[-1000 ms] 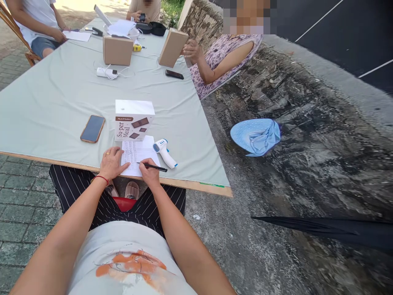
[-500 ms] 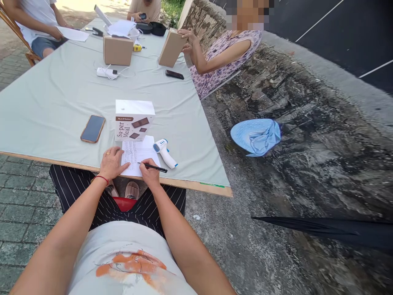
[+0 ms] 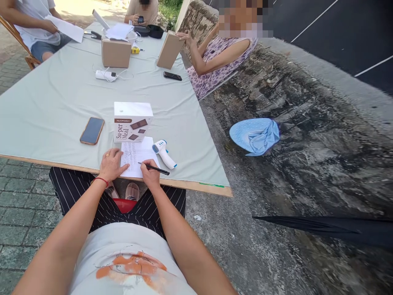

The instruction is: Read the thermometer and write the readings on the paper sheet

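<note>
My right hand (image 3: 150,173) is closed round a black pen (image 3: 160,169), its tip at the surface of a white sheet of paper (image 3: 143,152) with lines of small dark writing. My left hand (image 3: 112,163) lies flat with fingers apart, at the left edge of the sheet. Just behind the paper stands a white box (image 3: 133,122) printed "Su-per Meal", hiding any part of the sheet behind it. A white and blue infrared thermometer (image 3: 166,155) lies right of the paper. Left of the box rests a phone (image 3: 92,131), screen up.
Further back are a cardboard box (image 3: 116,54), a white power strip with cable (image 3: 106,75), a dark phone (image 3: 172,76) and a yellow tool (image 3: 135,50). A person at right holds a cardboard box (image 3: 169,50). A blue hat (image 3: 254,137) lies beyond the table's right edge.
My right hand and the pen have shifted very slightly right along the paper. My left hand stays put. The person at far left has raised a sheet of paper somewhat.
</note>
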The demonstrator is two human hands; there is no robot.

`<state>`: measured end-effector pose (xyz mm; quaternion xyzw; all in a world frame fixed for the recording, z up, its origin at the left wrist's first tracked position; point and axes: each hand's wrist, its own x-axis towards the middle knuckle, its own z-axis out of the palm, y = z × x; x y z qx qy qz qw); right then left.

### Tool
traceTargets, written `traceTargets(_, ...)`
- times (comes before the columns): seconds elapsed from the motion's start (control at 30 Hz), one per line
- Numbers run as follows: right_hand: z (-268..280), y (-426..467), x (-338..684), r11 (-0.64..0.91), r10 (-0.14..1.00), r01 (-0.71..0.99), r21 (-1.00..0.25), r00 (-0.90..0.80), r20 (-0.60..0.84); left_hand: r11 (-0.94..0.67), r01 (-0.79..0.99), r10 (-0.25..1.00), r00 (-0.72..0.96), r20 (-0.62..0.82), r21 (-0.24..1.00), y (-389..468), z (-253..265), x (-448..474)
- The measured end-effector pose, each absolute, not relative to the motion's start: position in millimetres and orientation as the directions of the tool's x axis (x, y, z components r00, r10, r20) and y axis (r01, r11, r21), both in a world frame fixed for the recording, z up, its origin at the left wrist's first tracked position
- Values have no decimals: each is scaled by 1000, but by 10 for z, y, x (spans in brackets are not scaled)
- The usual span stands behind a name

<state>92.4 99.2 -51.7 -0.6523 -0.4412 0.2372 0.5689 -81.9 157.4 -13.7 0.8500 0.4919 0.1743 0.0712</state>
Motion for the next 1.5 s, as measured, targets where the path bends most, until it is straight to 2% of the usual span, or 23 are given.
traceTargets(0.2,-536,986,926,72,830,239,-968,525,191,-517,806,854,462,239,290,1591,-142,-836)
traceTargets(0.7,-500,1038,903,83,868,236,-968,461,186,-512,814,855,451,256,274,1625,-165,-875)
traceTargets(1.5,-515,1017,906,74,872,207,-976,461,164,-530,804,843,468,265,268,1600,-165,-870)
